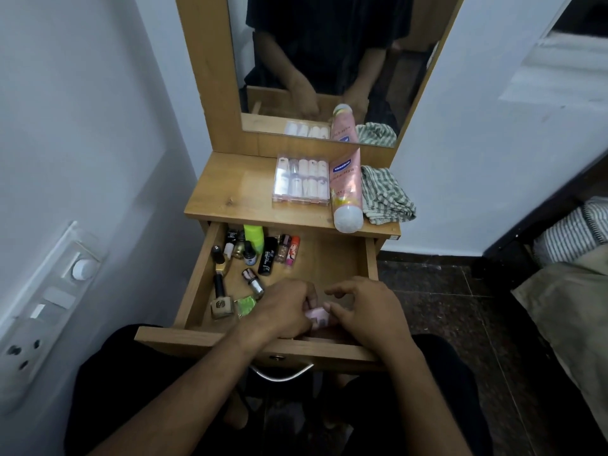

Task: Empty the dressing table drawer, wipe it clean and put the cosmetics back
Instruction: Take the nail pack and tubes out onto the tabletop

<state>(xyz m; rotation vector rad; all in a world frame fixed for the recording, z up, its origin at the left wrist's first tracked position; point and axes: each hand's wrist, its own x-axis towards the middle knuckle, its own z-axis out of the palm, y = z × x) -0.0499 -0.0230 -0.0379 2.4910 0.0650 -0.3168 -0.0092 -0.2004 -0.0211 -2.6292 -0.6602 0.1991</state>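
Observation:
The wooden drawer [332,255] is pulled out below the dressing table top [230,192]. Several small cosmetics lie in its left half: nail polish bottles [253,281], a black tube [267,256], a green bottle [254,236]. Both my hands are in the drawer's front part. My left hand [283,312] and my right hand [365,311] meet over a small pink item [316,315], with their fingers curled round it. Most of that item is hidden. On the table top lie a clear box of small bottles [301,179], a pink Vaseline tube [346,192] and a striped cloth [385,195].
A mirror [329,60] stands behind the table top. A white wall with a switch panel [49,301] is close on the left. A bed with striped and beige fabric [569,258] is at the right, over dark floor tiles [444,291].

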